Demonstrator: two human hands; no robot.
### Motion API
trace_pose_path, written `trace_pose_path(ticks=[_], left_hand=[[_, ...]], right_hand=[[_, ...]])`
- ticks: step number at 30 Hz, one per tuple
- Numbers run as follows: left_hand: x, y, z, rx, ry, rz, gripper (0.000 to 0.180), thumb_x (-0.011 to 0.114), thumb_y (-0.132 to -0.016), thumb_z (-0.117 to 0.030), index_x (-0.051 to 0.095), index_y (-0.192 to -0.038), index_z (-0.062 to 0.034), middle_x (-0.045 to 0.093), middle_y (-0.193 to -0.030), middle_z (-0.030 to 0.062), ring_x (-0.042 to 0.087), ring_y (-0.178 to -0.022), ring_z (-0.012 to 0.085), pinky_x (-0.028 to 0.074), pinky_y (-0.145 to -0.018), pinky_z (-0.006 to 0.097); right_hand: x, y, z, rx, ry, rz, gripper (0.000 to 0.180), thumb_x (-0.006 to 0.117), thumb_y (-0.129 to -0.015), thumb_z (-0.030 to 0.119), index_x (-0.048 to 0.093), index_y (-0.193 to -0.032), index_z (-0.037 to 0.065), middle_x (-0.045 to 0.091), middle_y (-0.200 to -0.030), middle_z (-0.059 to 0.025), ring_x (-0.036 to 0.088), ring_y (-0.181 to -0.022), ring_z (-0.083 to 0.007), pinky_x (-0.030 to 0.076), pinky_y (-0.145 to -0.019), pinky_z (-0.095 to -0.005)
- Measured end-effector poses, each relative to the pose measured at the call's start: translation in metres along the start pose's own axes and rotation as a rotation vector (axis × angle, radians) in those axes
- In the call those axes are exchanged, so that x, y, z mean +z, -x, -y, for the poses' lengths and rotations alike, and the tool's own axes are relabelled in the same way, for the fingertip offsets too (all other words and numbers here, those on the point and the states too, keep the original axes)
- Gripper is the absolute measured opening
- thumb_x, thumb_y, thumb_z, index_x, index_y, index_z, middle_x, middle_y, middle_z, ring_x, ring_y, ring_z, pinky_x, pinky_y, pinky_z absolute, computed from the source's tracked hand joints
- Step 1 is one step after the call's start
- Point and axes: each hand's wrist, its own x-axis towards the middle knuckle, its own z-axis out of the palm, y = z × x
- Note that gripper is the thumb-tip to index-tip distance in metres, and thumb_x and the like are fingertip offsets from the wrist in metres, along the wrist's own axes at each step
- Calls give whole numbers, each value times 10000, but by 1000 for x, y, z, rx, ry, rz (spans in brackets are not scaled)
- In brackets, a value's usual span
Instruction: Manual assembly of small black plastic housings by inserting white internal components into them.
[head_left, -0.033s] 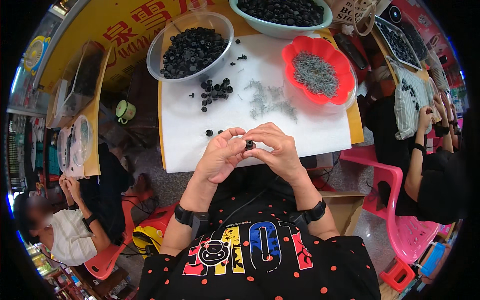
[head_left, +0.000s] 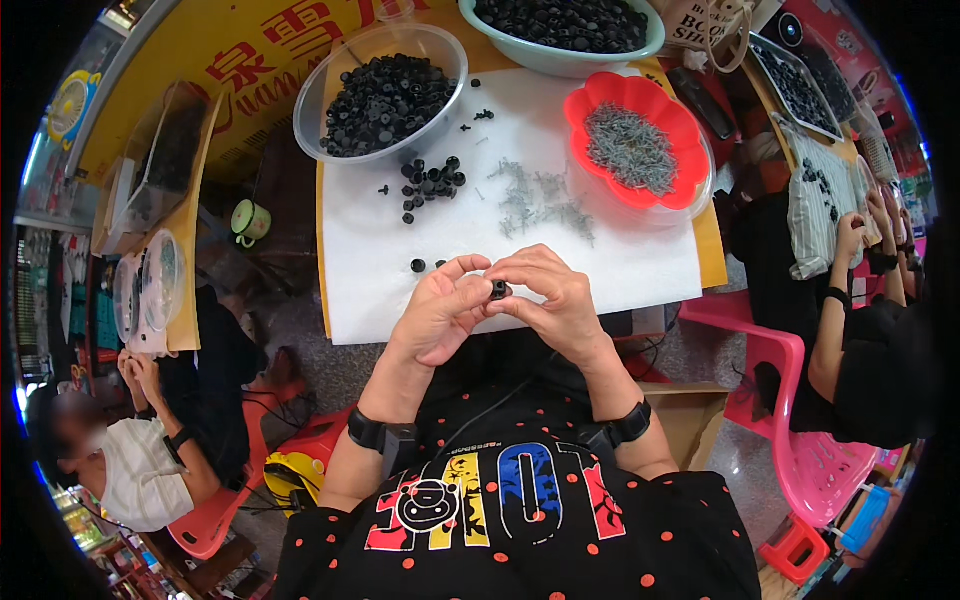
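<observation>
Two hands, left hand [head_left: 440,310] and right hand [head_left: 552,300]; one small black part [head_left: 498,290] between them; three bowls: clear bowl [head_left: 330,75], pale green bowl [head_left: 560,62], red bowl [head_left: 640,100].

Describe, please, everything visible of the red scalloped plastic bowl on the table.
The red scalloped plastic bowl is shallow and glossy, with a wavy, flower-like rim. It stands upright at the far right of the white sheet on the yellow table. Inside lies a loose heap of small grey metal pins, filling the middle only. A clear rim seems to show under its right edge, perhaps a second dish. It looks close to the pale green bowl of black parts; contact cannot be told. No hand touches it.
</observation>
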Motion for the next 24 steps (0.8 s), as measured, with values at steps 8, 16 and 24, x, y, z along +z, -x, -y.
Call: trace_pose_path(ticks=[8,16,24], left_hand=[[3,1,-3,7,-18,-35,336,677,-848,-73,491,-1120,-8,639,-915,60,607,-787,111,492,-709,232],[5,4,-11,30,-63,-69,345,690,-833,-82,494,-1108,-12,641,-840,61,585,-758,112,479,-687,228],[1,6,-13,19,-32,-98,381,698,-829,-89,480,-1130,-7,639,-897,65,598,-809,120,486,-723,244]], right_hand=[[7,-1,-2,-199,216,-68,269,736,-699,71,648,-951,41,659,-957,-71,596,-881,-246,439,-825,-347],[8,-6,8,-193,251,4,283,718,-700,44,620,-965,36,636,-966,-67,573,-915,-246,423,-844,-360],[20,-11,11,-149,290,-27,263,720,-695,15,632,-943,23,649,-949,-76,589,-913,-257,438,-849,-359]])
